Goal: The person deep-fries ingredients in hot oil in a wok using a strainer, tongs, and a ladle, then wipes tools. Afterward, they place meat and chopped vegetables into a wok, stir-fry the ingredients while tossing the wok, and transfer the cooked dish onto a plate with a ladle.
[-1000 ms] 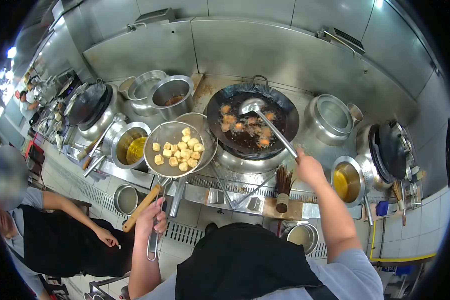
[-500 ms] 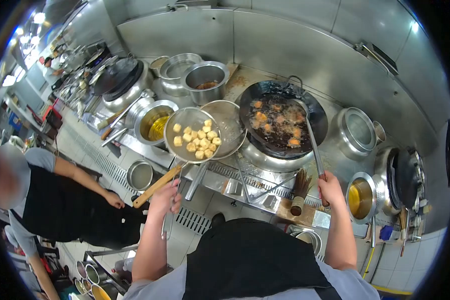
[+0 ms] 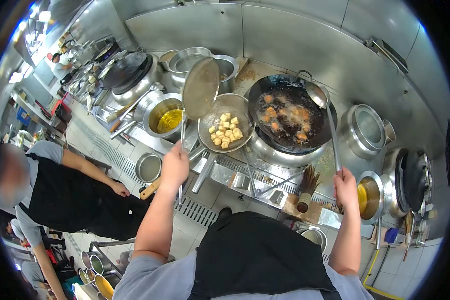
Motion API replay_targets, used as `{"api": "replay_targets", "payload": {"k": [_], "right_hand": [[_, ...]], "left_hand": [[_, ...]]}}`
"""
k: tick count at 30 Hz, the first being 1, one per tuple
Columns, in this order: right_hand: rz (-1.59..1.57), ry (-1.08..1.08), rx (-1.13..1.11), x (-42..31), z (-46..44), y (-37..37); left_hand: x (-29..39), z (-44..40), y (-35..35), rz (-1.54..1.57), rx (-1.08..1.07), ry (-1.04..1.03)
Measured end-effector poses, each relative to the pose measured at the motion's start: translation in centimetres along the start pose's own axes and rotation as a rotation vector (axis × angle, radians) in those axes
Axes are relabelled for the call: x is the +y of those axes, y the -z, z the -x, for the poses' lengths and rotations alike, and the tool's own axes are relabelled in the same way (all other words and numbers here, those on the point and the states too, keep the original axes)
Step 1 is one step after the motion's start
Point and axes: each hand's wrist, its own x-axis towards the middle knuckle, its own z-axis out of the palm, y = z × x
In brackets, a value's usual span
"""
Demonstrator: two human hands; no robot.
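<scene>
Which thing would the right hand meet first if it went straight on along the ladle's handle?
Probably the rim of the wok: the ladle in the right hand leads across it. Depth is unclear, so the hand might pass above.

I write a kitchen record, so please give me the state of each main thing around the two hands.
Wok: uncovered, foamy liquid around orange pieces
Ladle: held by right hand, bowl at wok's edge
Raised strainer: tilted, held by left hand
Lower strainer: holding pale cubes
Left pot: uncovered, yellow liquid inside
Right pot: uncovered, yellow liquid inside
Brush: untouched
</scene>
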Motion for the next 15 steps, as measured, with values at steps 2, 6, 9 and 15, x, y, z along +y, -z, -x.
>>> {"api": "replay_targets", "payload": {"k": [2,6,9,15], "right_hand": [[0.011,0.002,0.012,-0.5,-0.5,0.6],[0.049,0.019,-0.006,0.9,-1.4,0.7],[-0.283,-0.113,-0.122,0.7,-0.5,0.4],[-0.827,-0.335,-0.39,-1.6,1.5,-1.1]], "left_hand": [[1.4,-0.1,1.0,0.225,-0.033,0.106],[1.9,0.5,1.5,0.648,-0.164,0.285],[1.8,2.0,0.8,0.776,-0.207,0.325],[1.2,4.0,-0.5,0.865,-0.342,0.4]]}}
